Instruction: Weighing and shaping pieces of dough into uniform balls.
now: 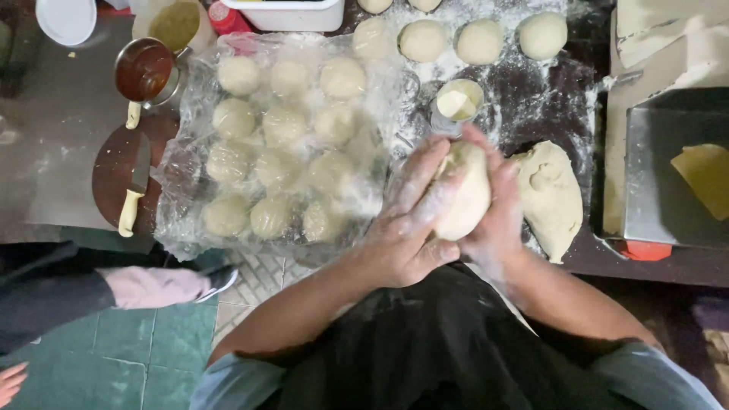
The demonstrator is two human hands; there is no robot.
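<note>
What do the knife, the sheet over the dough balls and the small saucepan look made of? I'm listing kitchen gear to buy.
Knife: dark metal blade, dull; its cream handle looks like plastic, smooth and pale.
Sheet: thin clear plastic film, judging by its crinkles and glare over the dough balls.
Saucepan: probably steel, given its shiny grey rim; brown liquid hides the inside.

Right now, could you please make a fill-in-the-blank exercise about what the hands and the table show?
1. The left hand and right hand press a piece of ____ between them.
2. The shaped dough balls lie under clear ____.
3. The knife has a pale handle and rests on a round ____ board.

Missing words: dough; plastic; brown
</note>
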